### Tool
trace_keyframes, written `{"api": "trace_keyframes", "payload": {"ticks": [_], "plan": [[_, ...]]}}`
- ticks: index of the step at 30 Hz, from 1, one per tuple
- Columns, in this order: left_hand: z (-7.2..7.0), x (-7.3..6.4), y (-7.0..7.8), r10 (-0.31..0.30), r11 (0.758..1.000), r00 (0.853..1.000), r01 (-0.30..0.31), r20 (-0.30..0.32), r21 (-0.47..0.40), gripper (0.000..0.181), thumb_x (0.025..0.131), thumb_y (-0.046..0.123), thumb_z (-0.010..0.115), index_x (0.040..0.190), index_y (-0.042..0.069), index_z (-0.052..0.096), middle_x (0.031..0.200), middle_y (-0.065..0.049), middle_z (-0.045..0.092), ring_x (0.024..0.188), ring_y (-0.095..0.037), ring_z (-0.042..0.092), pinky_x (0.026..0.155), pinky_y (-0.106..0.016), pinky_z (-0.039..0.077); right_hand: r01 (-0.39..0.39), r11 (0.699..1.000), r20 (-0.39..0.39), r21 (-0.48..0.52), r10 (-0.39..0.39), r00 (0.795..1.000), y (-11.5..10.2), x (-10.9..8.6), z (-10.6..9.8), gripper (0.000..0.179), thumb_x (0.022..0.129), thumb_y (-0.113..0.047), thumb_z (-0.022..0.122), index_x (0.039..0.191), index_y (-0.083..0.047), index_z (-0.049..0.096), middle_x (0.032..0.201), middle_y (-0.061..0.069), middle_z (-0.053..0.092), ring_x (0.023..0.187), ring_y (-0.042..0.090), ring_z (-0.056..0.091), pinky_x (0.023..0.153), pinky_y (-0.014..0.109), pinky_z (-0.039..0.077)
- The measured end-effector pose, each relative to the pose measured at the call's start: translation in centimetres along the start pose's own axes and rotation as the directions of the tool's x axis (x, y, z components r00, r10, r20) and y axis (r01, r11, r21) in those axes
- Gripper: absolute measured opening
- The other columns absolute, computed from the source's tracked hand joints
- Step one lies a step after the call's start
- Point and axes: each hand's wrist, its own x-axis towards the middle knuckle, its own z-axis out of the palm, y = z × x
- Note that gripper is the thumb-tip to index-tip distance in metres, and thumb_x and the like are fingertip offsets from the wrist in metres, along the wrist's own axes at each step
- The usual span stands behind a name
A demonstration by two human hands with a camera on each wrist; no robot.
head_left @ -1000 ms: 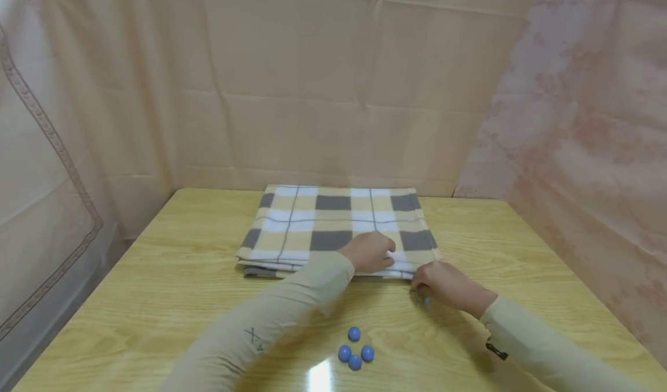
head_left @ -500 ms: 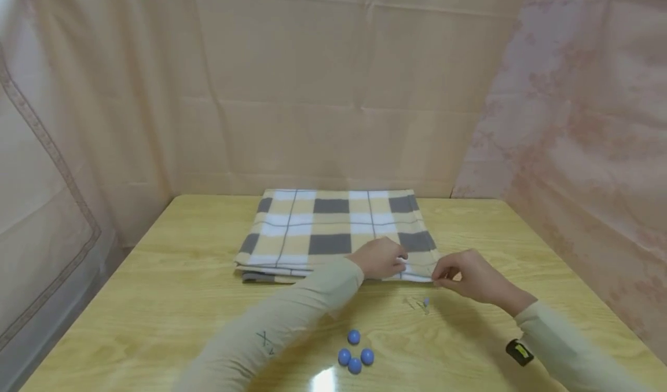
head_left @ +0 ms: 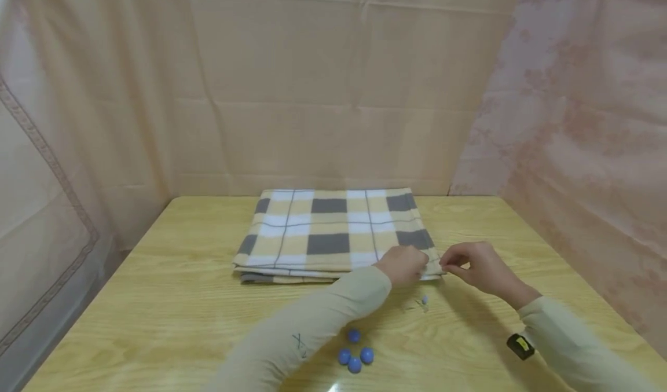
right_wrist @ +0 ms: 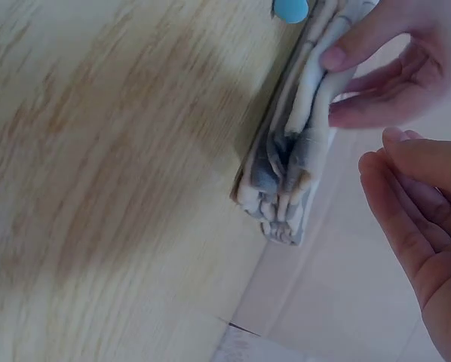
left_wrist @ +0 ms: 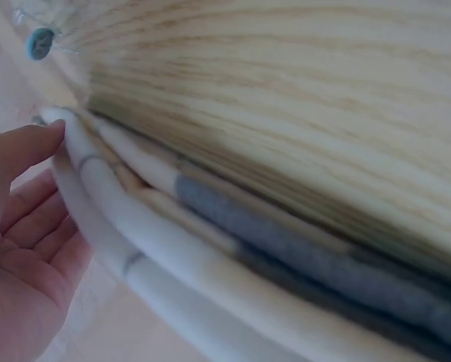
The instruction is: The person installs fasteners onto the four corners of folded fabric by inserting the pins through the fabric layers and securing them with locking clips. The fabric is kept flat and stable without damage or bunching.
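Observation:
A folded checked blanket (head_left: 328,230) in white, beige and grey lies at the back of the table. My left hand (head_left: 403,264) grips its front edge near the right corner. In the left wrist view, the thumb (left_wrist: 41,143) presses the fold and the fingers lie behind it. Just right of that corner is my right hand (head_left: 476,264), thumb and fingertips pinched together; what they hold is mostly hidden and I cannot tell its kind. On the wood in front of the corner lies a small blue button-like disc (left_wrist: 40,44) with thin metal pieces beside it.
Several blue balls (head_left: 355,365) sit together near the front of the wooden table (head_left: 156,299). Behind the table hangs a beige cloth (head_left: 292,91), and a pink patterned cloth (head_left: 583,137) hangs at the right. A small black device (head_left: 521,347) is at the right sleeve.
My right hand has left the small metal pieces and moved up and right to the blanket's corner. My left hand has slid right along the front edge.

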Motion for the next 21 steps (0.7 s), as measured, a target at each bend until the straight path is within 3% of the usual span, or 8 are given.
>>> {"api": "trace_keyframes", "payload": {"ticks": [2, 3, 9, 10, 16, 19, 21], "plan": [[0.1, 0.3, 0.3, -0.004, 1.000, 1.000, 0.004, 0.007, 0.028, 0.014, 0.090, 0.019, 0.066, 0.103, 0.019, 0.068, 0.097, 0.010, 0.072, 0.084, -0.002, 0.067, 0.070, -0.011, 0.052, -0.010, 1.000, 0.005, 0.001, 0.010, 1.000, 0.0, 0.0, 0.1, 0.018, 0.072, 0.003, 0.078, 0.082, -0.009, 0.071, 0.074, 0.001, 0.073, 0.065, -0.001, 0.065, 0.058, 0.016, 0.054], [0.9, 0.8, 0.3, -0.002, 0.999, 1.000, 0.003, -0.006, 0.045, 0.013, 0.089, 0.017, 0.066, 0.101, 0.020, 0.067, 0.095, 0.011, 0.072, 0.082, -0.003, 0.066, 0.069, -0.013, 0.053, -0.014, 1.000, 0.003, -0.003, 0.014, 1.000, 0.0, 0.0, 0.1, 0.017, 0.072, 0.003, 0.078, 0.082, -0.010, 0.071, 0.074, 0.001, 0.073, 0.065, 0.000, 0.065, 0.058, 0.017, 0.054], [1.4, 0.9, 1.2, -0.006, 0.991, 1.000, 0.006, -0.006, 0.131, 0.015, 0.087, 0.016, 0.066, 0.100, 0.023, 0.067, 0.094, 0.010, 0.071, 0.079, -0.004, 0.064, 0.067, -0.016, 0.053, -0.034, 0.999, -0.034, -0.038, 0.033, 0.999, 0.1, 0.0, -0.1, 0.019, 0.072, 0.003, 0.078, 0.081, -0.012, 0.071, 0.073, 0.003, 0.072, 0.064, 0.000, 0.064, 0.058, 0.020, 0.055], [0.7, 0.5, 1.5, -0.007, 0.989, 1.000, 0.006, 0.001, 0.148, 0.014, 0.088, 0.017, 0.065, 0.101, 0.023, 0.067, 0.095, 0.009, 0.071, 0.080, -0.004, 0.065, 0.066, -0.015, 0.053, -0.034, 0.999, -0.039, -0.042, 0.033, 0.999, 0.1, 0.0, -0.1, 0.019, 0.072, 0.003, 0.078, 0.081, -0.012, 0.071, 0.073, 0.003, 0.072, 0.064, 0.000, 0.065, 0.058, 0.020, 0.055], [0.9, 0.6, 1.8, 0.014, 0.977, 0.999, -0.002, -0.053, 0.215, 0.012, 0.089, 0.022, 0.066, 0.100, 0.024, 0.069, 0.093, 0.009, 0.072, 0.078, -0.005, 0.065, 0.063, -0.016, 0.054, -0.043, 0.998, -0.054, -0.055, 0.040, 0.998, 0.2, 0.0, -0.2, 0.016, 0.073, 0.001, 0.078, 0.080, -0.011, 0.071, 0.073, 0.004, 0.072, 0.065, 0.001, 0.065, 0.058, 0.020, 0.055], [0.8, 0.7, 1.4, 0.000, 0.990, 0.999, 0.007, -0.050, 0.139, 0.014, 0.091, 0.022, 0.065, 0.104, 0.023, 0.069, 0.094, 0.008, 0.072, 0.079, -0.004, 0.066, 0.065, -0.014, 0.053, -0.042, 0.997, -0.076, -0.063, 0.037, 0.996, 0.1, 0.1, -0.3, 0.018, 0.072, 0.003, 0.079, 0.080, -0.011, 0.071, 0.074, 0.002, 0.072, 0.064, 0.002, 0.065, 0.058, 0.020, 0.056], [0.8, 0.8, 0.7, -0.041, 0.999, 0.997, 0.041, -0.061, -0.013, 0.013, 0.093, 0.019, 0.062, 0.102, 0.018, 0.070, 0.089, 0.006, 0.072, 0.073, -0.004, 0.064, 0.063, -0.012, 0.051, -0.034, 0.997, -0.092, -0.068, 0.027, 0.995, 0.0, 0.2, -0.3, 0.020, 0.071, 0.004, 0.079, 0.080, -0.011, 0.071, 0.074, 0.001, 0.072, 0.064, 0.002, 0.066, 0.058, 0.020, 0.056]]}}
